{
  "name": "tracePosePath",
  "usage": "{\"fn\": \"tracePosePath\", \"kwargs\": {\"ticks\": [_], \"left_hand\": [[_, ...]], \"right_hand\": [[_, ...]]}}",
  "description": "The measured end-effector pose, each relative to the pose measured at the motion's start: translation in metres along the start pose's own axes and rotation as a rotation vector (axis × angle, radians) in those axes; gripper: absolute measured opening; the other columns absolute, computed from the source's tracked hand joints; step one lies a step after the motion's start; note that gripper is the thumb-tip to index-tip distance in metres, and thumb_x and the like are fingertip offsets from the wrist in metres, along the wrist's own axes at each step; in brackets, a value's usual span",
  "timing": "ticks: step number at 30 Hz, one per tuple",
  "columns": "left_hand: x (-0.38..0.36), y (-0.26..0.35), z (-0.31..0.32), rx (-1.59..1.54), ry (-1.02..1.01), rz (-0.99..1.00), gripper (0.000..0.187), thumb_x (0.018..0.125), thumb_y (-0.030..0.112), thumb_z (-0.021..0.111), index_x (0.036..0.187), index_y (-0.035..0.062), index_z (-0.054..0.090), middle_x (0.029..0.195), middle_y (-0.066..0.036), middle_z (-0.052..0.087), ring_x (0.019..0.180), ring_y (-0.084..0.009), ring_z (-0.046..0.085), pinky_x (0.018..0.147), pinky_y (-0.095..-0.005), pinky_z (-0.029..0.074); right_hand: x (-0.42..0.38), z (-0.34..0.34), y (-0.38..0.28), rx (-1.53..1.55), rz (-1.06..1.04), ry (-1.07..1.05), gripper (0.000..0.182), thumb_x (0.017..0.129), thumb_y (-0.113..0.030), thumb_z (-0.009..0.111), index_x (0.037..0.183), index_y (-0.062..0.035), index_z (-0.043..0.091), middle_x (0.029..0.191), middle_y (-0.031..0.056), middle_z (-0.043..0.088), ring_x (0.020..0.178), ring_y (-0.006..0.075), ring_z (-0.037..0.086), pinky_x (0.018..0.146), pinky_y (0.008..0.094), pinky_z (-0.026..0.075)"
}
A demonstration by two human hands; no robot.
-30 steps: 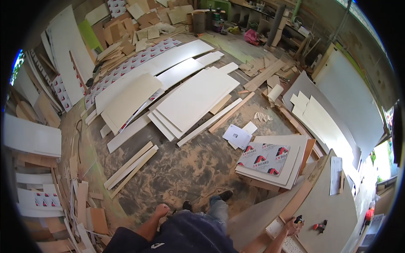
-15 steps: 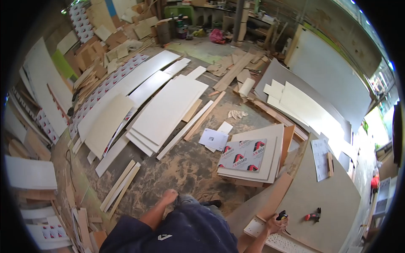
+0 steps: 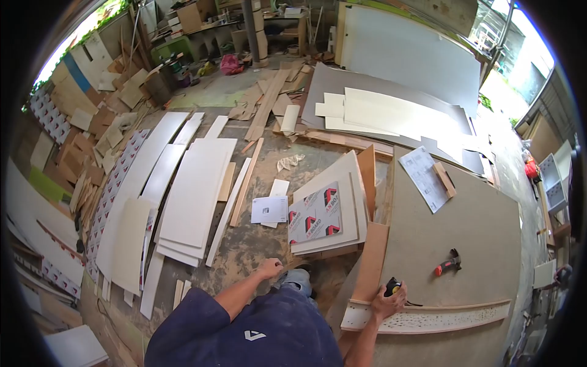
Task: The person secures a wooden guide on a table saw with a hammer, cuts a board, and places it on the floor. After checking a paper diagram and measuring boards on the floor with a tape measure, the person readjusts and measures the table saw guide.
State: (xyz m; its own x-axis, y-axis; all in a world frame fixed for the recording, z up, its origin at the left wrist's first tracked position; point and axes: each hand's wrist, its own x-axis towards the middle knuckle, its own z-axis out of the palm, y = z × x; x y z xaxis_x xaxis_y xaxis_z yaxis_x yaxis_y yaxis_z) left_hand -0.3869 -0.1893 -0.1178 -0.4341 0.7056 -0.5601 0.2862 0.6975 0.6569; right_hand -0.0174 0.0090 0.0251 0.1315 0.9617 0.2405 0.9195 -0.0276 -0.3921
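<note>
My right hand (image 3: pixel 389 302) is closed around a black and yellow tape measure (image 3: pixel 392 285), over the left part of a long, narrow, slightly curved wooden piece (image 3: pixel 455 317) with a speckled face. A thin dark strip pokes out beside the fingers. This piece lies on a large brown-grey board (image 3: pixel 465 226). Farther up the board is a hammer (image 3: pixel 449 263) with a red and black handle. My left hand (image 3: pixel 269 268) hangs in front of my body with its fingers curled, and nothing shows in it.
A printed sheet (image 3: pixel 422 174) lies on the board under a small wood block (image 3: pixel 444 179). Stacked panels (image 3: pixel 324 211) stand left of it, near papers (image 3: pixel 269 210) on the floor. Long white panels (image 3: pixel 195 189) cover the floor at left. Offcuts (image 3: pixel 79 150) are piled behind.
My view has swung right, so the board and its curved piece show more fully. The tape measure stays in my right hand; my left hand remains curled in front of me.
</note>
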Motion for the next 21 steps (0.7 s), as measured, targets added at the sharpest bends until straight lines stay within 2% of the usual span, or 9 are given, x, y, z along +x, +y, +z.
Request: {"fn": "tracePosePath", "kwargs": {"ticks": [3, 8, 11, 12, 16, 18, 19, 21], "left_hand": [[0.02, 0.025, 0.008, 0.091, 0.017, 0.104, 0.03, 0.082, 0.027, 0.065, 0.1, 0.0043, 0.073, 0.1, -0.016, 0.072, 0.095, -0.0306, 0.069, 0.085, -0.0394, 0.053], [0.039, 0.052, 0.01, 0.029, 0.002, 0.138, 0.031, 0.082, 0.028, 0.066, 0.101, 0.0042, 0.073, 0.098, -0.016, 0.072, 0.094, -0.0305, 0.069, 0.086, -0.0394, 0.053], [0.056, 0.044, 0.008, -0.014, 0.048, 0.138, 0.033, 0.082, 0.029, 0.066, 0.103, 0.004, 0.072, 0.094, -0.017, 0.072, 0.092, -0.0299, 0.07, 0.084, -0.0391, 0.054], [0.059, 0.038, 0.01, -0.045, 0.082, 0.151, 0.034, 0.082, 0.029, 0.066, 0.104, 0.0037, 0.071, 0.092, -0.017, 0.072, 0.089, -0.0295, 0.07, 0.082, -0.0386, 0.054], [0.032, 0.047, -0.017, -0.159, 0.208, 0.086, 0.032, 0.085, 0.026, 0.066, 0.106, 0.0024, 0.07, 0.088, -0.014, 0.073, 0.081, -0.0239, 0.07, 0.077, -0.0355, 0.054], [0.001, 0.054, -0.031, -0.41, 0.235, 0.063, 0.028, 0.087, 0.021, 0.066, 0.106, 0.0003, 0.07, 0.09, -0.011, 0.072, 0.081, -0.0171, 0.069, 0.076, -0.0311, 0.054], [-0.014, 0.052, -0.029, -0.429, 0.266, 0.044, 0.028, 0.087, 0.021, 0.066, 0.106, 0.0003, 0.07, 0.09, -0.011, 0.072, 0.081, -0.0171, 0.069, 0.076, -0.0311, 0.054], [-0.047, 0.044, -0.031, -0.538, 0.342, 0.078, 0.024, 0.091, 0.018, 0.061, 0.104, -0.0016, 0.068, 0.088, -0.009, 0.073, 0.079, -0.0142, 0.068, 0.073, -0.0297, 0.053]], "right_hand": [[0.001, -0.002, 0.0, 0.029, -0.006, 0.003, 0.067, 0.075, -0.019, 0.077, 0.135, -0.0101, 0.048, 0.133, 0.0118, 0.055, 0.125, 0.0342, 0.048, 0.101, 0.0502, 0.039], [0.001, -0.003, -0.004, 0.061, 0.056, -0.012, 0.065, 0.079, -0.024, 0.077, 0.135, -0.008, 0.049, 0.13, 0.0145, 0.057, 0.123, 0.037, 0.049, 0.103, 0.0512, 0.037], [0.001, 0.008, 0.008, 0.022, 0.04, -0.007, 0.067, 0.08, -0.027, 0.077, 0.137, -0.0065, 0.049, 0.131, 0.0146, 0.056, 0.123, 0.0368, 0.049, 0.104, 0.051, 0.036], [0.002, 0.01, 0.012, 0.027, 0.038, -0.026, 0.067, 0.083, -0.033, 0.075, 0.138, -0.0055, 0.048, 0.131, 0.0153, 0.056, 0.124, 0.0366, 0.049, 0.105, 0.0511, 0.035], [0.002, 0.014, 0.022, 0.065, -0.022, -0.014, 0.066, 0.085, -0.04, 0.072, 0.137, -0.0049, 0.049, 0.13, 0.017, 0.057, 0.122, 0.0373, 0.05, 0.103, 0.0512, 0.036], [0.004, 0.012, 0.017, 0.091, 0.01, 0.019, 0.065, 0.087, -0.047, 0.07, 0.132, -0.0038, 0.053, 0.123, 0.019, 0.06, 0.115, 0.0388, 0.055, 0.099, 0.0507, 0.041], [0.006, 0.016, 0.019, 0.1, -0.025, -0.001, 0.065, 0.087, -0.047, 0.07, 0.132, -0.0038, 0.053, 0.123, 0.019, 0.06, 0.115, 0.0388, 0.055, 0.099, 0.0507, 0.041], [0.005, 0.025, 0.02, 0.128, -0.09, 0.11, 0.063, 0.086, -0.05, 0.07, 0.125, -0.0026, 0.058, 0.116, 0.0195, 0.063, 0.107, 0.0394, 0.059, 0.093, 0.0503, 0.046]]}}
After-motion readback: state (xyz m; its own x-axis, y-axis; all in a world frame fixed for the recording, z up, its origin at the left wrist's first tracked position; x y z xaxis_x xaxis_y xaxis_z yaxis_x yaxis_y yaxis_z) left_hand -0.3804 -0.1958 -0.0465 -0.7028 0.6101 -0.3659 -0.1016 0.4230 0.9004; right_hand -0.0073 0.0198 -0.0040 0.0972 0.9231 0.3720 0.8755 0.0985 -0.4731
